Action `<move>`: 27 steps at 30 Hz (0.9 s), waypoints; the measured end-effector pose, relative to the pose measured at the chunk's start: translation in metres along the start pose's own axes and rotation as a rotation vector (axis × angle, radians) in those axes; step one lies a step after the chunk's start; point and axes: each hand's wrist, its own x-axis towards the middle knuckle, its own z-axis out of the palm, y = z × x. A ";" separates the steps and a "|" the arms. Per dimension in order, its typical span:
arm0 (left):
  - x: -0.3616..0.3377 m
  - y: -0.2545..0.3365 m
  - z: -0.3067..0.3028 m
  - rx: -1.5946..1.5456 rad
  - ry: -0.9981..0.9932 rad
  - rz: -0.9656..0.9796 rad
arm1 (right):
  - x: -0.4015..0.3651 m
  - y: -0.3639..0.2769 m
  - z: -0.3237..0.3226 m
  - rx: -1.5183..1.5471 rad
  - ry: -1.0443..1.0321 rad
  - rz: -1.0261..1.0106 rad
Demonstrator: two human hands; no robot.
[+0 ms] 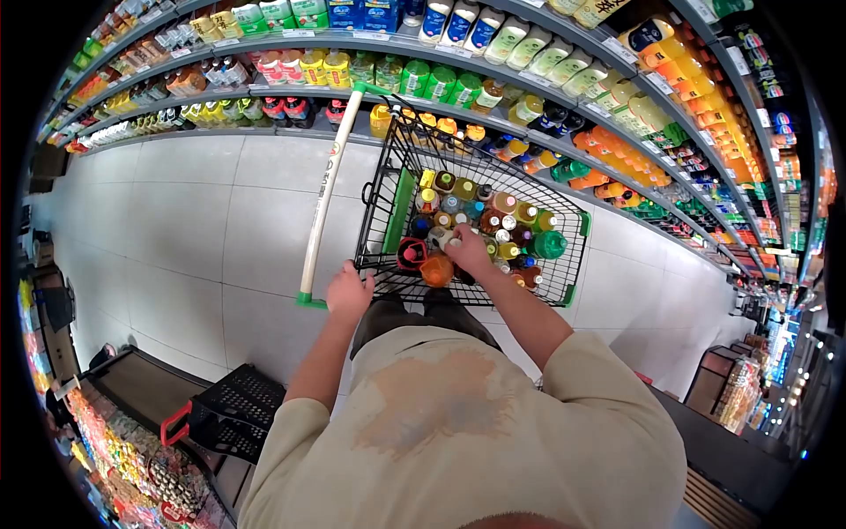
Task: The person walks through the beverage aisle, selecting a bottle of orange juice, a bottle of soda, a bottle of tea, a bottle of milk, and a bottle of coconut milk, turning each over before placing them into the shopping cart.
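A black wire shopping cart (575,264) with green corners stands in front of me, holding several upright bottles with caps of many colours. My right hand (469,250) reaches into the cart, its fingers closed at a whitish bottle (440,236); whether it grips that bottle is hard to tell. Just below are an orange bottle (436,271) and a red-framed dark item (411,254). My left hand (351,289) rests by the cart's near corner, beside the green end of the pale handle bar (323,194), with its fingers partly spread.
Long shelves (397,42) of drink bottles curve across the far side and down the right. A black basket (238,411) with a red handle is at lower left, near a bin of packaged snacks (132,445). Pale floor tiles (185,220) lie left of the cart.
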 end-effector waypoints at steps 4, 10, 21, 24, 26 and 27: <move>0.000 -0.002 0.002 0.001 0.033 0.031 | 0.005 -0.019 0.014 -0.150 -0.160 -0.009; 0.000 -0.002 0.000 -0.008 0.021 0.042 | 0.028 -0.016 0.035 -0.162 -0.173 0.035; 0.001 0.000 -0.006 -0.053 -0.019 0.027 | 0.059 0.032 0.053 -0.403 -0.387 0.038; 0.002 0.001 -0.006 -0.073 -0.030 0.012 | 0.057 0.039 0.073 -0.382 -0.341 0.107; 0.003 -0.004 0.002 -0.092 -0.012 0.025 | 0.056 0.027 0.075 -0.376 -0.356 0.123; 0.004 -0.003 0.001 -0.118 0.021 0.050 | 0.059 0.029 0.079 -0.379 -0.352 0.133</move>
